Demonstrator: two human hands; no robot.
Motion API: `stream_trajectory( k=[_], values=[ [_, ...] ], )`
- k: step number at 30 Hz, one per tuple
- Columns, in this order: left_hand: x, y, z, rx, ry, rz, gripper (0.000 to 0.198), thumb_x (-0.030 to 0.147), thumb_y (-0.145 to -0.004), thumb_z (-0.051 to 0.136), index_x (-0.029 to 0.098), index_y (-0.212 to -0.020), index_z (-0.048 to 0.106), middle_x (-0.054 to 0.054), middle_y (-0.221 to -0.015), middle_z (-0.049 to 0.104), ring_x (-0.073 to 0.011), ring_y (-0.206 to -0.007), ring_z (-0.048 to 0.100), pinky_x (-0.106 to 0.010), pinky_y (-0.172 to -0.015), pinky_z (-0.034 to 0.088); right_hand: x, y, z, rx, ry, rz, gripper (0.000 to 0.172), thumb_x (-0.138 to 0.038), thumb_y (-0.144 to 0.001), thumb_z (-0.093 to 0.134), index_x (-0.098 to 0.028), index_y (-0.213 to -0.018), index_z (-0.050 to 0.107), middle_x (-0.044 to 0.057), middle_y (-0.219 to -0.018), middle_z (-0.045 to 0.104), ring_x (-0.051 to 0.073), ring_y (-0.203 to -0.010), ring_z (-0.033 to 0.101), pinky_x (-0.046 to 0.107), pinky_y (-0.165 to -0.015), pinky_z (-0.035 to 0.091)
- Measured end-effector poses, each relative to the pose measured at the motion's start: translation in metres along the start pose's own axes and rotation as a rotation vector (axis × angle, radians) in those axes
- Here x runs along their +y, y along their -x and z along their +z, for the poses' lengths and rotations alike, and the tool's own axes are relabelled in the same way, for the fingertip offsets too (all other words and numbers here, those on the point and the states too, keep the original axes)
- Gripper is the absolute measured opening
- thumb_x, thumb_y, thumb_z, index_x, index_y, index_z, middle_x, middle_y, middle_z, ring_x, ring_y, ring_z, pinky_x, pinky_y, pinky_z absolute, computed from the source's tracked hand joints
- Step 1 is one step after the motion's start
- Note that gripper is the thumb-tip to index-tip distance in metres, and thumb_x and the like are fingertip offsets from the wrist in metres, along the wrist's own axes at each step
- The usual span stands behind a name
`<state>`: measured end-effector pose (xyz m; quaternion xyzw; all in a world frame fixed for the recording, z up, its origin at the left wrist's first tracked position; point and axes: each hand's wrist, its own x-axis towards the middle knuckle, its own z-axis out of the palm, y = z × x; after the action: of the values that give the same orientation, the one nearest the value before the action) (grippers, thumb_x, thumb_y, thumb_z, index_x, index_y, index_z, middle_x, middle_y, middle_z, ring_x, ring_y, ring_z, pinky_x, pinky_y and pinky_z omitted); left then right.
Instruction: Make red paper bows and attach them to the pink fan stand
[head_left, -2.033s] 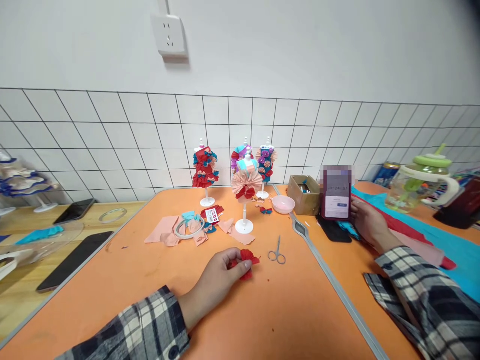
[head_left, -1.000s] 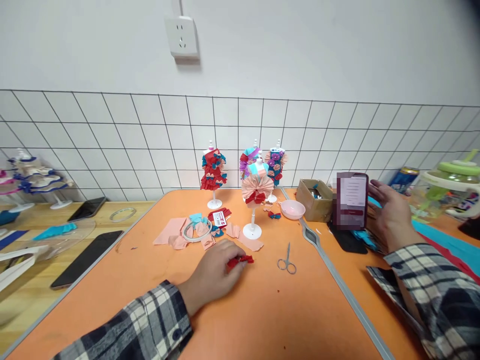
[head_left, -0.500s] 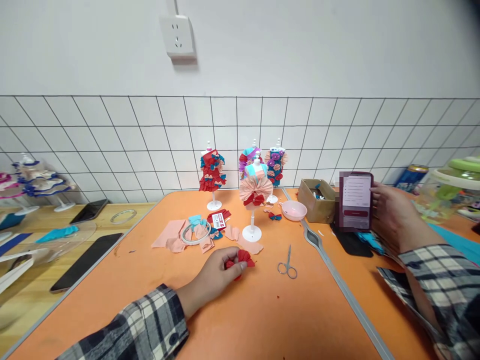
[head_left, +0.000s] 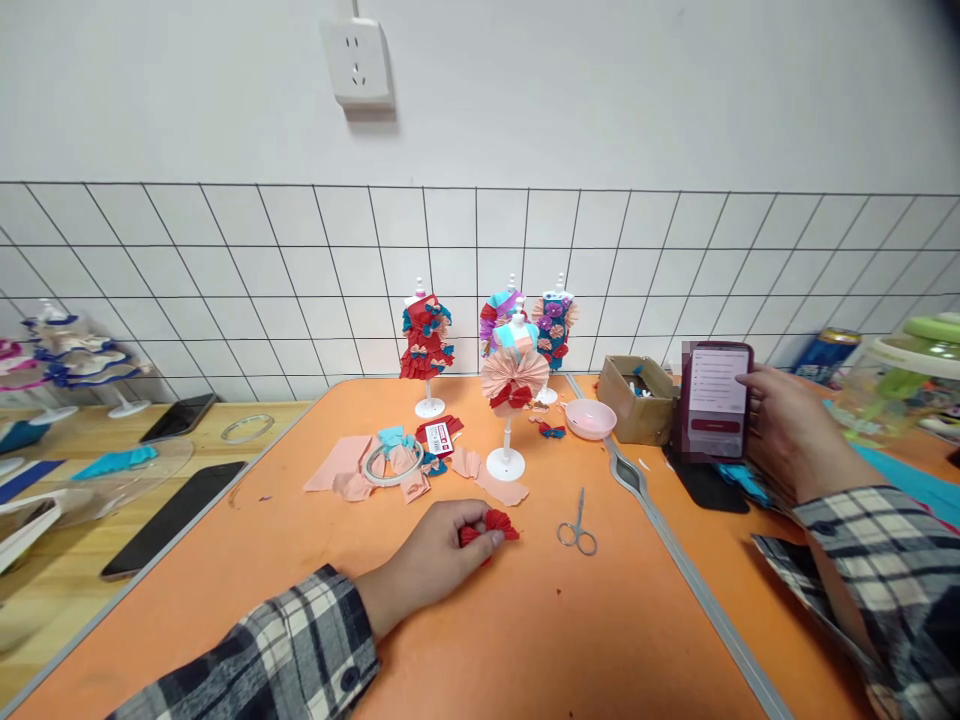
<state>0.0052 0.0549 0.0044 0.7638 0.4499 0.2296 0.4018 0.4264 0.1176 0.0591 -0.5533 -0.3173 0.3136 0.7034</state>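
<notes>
A big orange table [head_left: 525, 640] fills the middle, with white wall tiles [head_left: 225, 280] behind it. A tan wooden table [head_left: 67, 560] sits to the left, and a black phone [head_left: 169, 520] lies flat on it. On the far right stands a clear jug with a green lid [head_left: 911, 375]. The right hand [head_left: 791, 440] is curled around a phone [head_left: 716, 400] and holds it upright, with the screen facing this way. Just left of that phone is a small brown box [head_left: 637, 398], and next to the box is a pink bowl [head_left: 591, 420]. Near the wall stand little dolls on white stands, and the closest doll [head_left: 514, 375] wears a pink fan skirt. Pink paper scraps [head_left: 341, 470] lie by a roll of tape [head_left: 386, 464]. The left hand [head_left: 435, 565] rests on the orange table and pinches a red paper flower [head_left: 495, 525] between its thumb and fingers. Small scissors [head_left: 577, 525] lie just to the right of the flower, not touching it.
</notes>
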Motion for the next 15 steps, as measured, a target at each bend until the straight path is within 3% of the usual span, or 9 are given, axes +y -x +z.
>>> stream_trajectory(
  k=[8,15],
  values=[
    [-0.001,0.001,0.001,0.012,-0.029,0.016,0.024,0.034,-0.082,0.055,0.016,-0.086,0.071,0.001,-0.067,0.056,-0.0121,-0.060,0.043,-0.020,-0.056,0.033,-0.008,0.019,0.015,0.051,-0.029,-0.028,0.024,-0.011,-0.064,0.057,-0.022,-0.083,0.066,0.000,-0.068,0.062,0.013,-0.050,0.058,0.022,-0.041,0.050],
    [0.000,0.001,0.001,0.013,-0.037,0.014,0.022,0.032,-0.081,0.055,0.016,-0.084,0.070,0.001,-0.065,0.054,-0.0116,-0.058,0.041,-0.020,-0.055,0.032,0.008,-0.005,0.001,0.035,-0.014,-0.062,0.026,-0.016,-0.064,0.061,-0.024,-0.088,0.066,0.001,-0.075,0.067,0.016,-0.060,0.064,0.025,-0.049,0.054]
  ],
)
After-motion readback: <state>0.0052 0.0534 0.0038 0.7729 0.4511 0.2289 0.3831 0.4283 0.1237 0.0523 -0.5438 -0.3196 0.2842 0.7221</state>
